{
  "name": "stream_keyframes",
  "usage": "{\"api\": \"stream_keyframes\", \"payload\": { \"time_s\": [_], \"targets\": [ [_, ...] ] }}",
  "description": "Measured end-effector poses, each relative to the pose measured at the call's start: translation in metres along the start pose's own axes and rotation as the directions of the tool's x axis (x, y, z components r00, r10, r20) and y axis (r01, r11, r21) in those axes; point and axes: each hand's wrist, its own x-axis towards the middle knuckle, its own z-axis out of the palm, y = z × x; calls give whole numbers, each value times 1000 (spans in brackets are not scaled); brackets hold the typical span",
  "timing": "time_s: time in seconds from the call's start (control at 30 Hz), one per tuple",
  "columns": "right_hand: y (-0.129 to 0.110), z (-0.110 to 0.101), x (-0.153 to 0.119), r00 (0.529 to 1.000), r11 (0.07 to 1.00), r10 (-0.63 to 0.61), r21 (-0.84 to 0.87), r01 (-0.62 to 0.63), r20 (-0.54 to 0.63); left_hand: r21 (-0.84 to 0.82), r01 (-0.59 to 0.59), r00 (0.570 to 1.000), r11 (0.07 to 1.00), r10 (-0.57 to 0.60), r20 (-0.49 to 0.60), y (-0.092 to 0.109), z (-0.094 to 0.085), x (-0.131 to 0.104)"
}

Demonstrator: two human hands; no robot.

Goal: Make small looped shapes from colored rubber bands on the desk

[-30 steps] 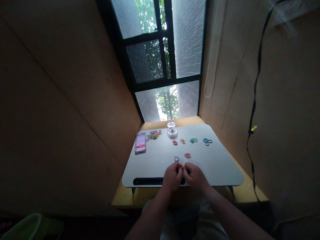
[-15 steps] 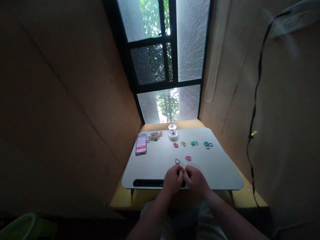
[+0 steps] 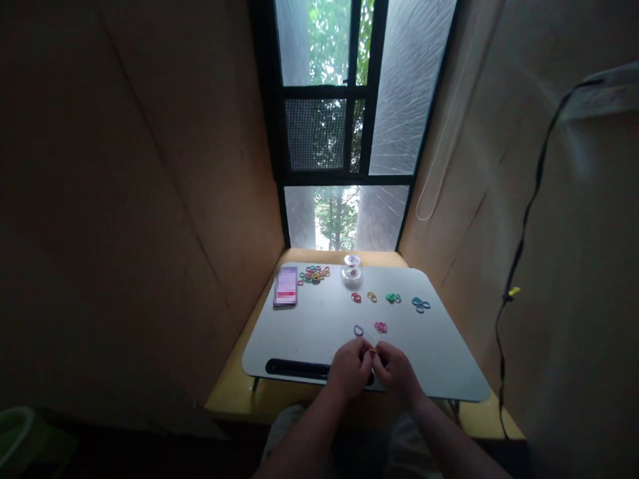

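Orange band (image 3: 373, 350), small and partly hidden by fingers, sits at the lower centre of the frame, above the near edge of a white folding table (image 3: 299, 339). The left hand (image 3: 352, 367) and the right hand (image 3: 396, 370) come together there, thumbs and forefingers pinching the band between them; the remaining fingers are curled in, and whether they hold anything else cannot be told.

Just above the hands in the frame lie a single purple ring (image 3: 358, 330) and, to its right, a cluster of pink rings (image 3: 381, 327). Higher up, a row runs from the centre toward the right: red rings (image 3: 356, 298), yellow rings (image 3: 372, 297), green rings (image 3: 393, 298) and blue rings (image 3: 421, 305). Left of centre is a mixed pile of coloured rings (image 3: 315, 274), and between pile and row stands a clear round container (image 3: 352, 275), with a pale disc at its top too small to read.

For writing, the likeliest place is the phone (image 3: 286, 287) left of the pile: its lilac screen with a red bar is blurred into blocks, so its text is illegible. A yellow tag (image 3: 514, 291) on the dark cable (image 3: 530, 199) at right is likewise unreadable.
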Motion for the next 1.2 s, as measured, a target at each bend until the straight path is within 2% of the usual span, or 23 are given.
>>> {"api": "stream_keyframes", "payload": {
  "time_s": [0.27,0.37,0.63,0.9,1.2],
  "targets": [
    [6,3,3,1000,1000,-14,-14,14,24,-27,-5,1000,1000,5,-3,-8,2,2],
    [4,3,8,1000,1000,17,-16,-17,13,-29,20,1000,999,-20,-15,-9,3,8],
    [4,2,11,998,997,55,44,-56,22,-65,40,998,997,-43,-35,-6,1,10],
    [7,3,10,1000,997,9,75,-9,-4,-111,39,997,993,-47,-66,-6,1,12],
    [4,-1,6,998,986,36,164,-27,-56,-79,53,998,995,-56,-32,1,2,9]
  ]
}}
